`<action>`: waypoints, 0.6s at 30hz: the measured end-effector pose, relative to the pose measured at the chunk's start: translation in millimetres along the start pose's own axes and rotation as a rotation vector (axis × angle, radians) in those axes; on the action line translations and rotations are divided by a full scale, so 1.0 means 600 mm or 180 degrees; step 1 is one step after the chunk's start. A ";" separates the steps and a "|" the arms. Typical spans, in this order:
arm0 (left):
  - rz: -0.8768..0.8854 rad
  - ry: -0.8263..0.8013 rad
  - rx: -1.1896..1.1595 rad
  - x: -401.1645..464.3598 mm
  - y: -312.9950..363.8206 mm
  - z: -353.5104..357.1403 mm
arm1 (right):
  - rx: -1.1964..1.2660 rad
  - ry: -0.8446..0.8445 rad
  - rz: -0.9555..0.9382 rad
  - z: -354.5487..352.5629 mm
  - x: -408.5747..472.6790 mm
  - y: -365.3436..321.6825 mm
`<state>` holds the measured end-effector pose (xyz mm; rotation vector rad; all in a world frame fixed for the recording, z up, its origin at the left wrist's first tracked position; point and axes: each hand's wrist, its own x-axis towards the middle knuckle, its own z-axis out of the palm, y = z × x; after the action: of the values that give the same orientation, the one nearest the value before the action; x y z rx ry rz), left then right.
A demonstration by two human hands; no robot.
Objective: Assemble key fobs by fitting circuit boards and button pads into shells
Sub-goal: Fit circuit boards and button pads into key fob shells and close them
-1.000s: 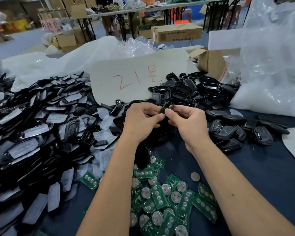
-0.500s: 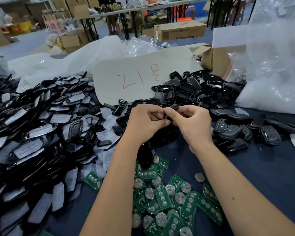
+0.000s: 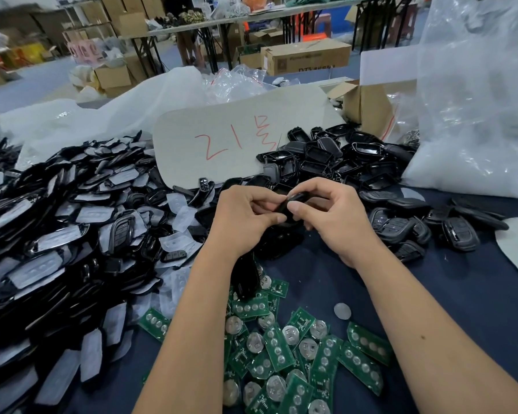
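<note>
Nearest: green circuit boards (image 3: 284,351), heaped loose on the dark desk (image 3: 461,294), one coin cell (image 3: 342,310) lying apart. Mid: left hand (image 3: 245,218) and right hand (image 3: 332,216), both pinching one black key fob shell (image 3: 290,204) between them, raised above the desk. Left: large pile of shells and pale button pads (image 3: 57,234). Right: assembled fobs (image 3: 425,228). Beyond: empty shell halves (image 3: 335,159); card (image 3: 237,135) marked in red; clear plastic bag (image 3: 476,100).

Head-worn camera looks forward and down, close over the table (image 3: 449,294).
</note>
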<state>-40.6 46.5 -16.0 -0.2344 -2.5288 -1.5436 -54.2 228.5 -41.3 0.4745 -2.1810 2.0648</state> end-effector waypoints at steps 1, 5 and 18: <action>0.0026 -0.0014 0.0006 0.000 0.001 0.001 | 0.0018 0.0016 -0.0018 0.000 0.000 -0.001; 0.0134 0.0023 0.0186 0.002 0.000 0.000 | -0.0114 0.0087 -0.0127 0.005 -0.002 -0.004; -0.0061 0.0195 -0.0703 0.006 0.003 0.005 | 0.0382 0.0345 -0.0076 0.018 0.005 -0.015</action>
<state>-44.2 50.1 -14.9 -0.1880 -2.3206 -1.8092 -52.6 217.2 -32.4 0.3874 -1.9910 2.1637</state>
